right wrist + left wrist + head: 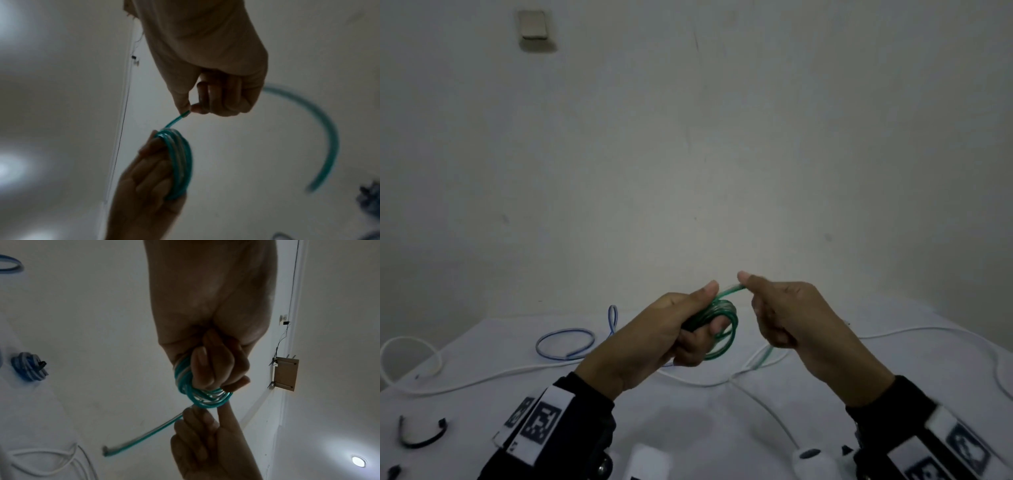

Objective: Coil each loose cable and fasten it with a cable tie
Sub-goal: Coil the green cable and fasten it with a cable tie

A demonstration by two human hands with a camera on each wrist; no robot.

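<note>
Two hands logged, both raised above the white table [722, 421] and close together. Left hand [671, 334]: fingers curled tight round the green cable [724, 323], which I saw wound in several loops, thumb laid over the top of the coil. Right hand [787, 318]: thumb and forefinger pinched the free run of the same cable just beside the coil, remaining fingers folded into the palm. From that pinch the loose tail ran down past the right hand; in the left wrist view its cut end [107, 452] hung free. Beneath the hands I noted a white cable [482, 378] trailing across the table, a blue cable [565, 344] looped behind the left wrist, and a black cable tie [422, 435] near the left front edge. One blue-and-white coil [28, 366], already bound, lay well apart in the left wrist view. Bare cloth lay in front of the wrists, plain wall behind
</note>
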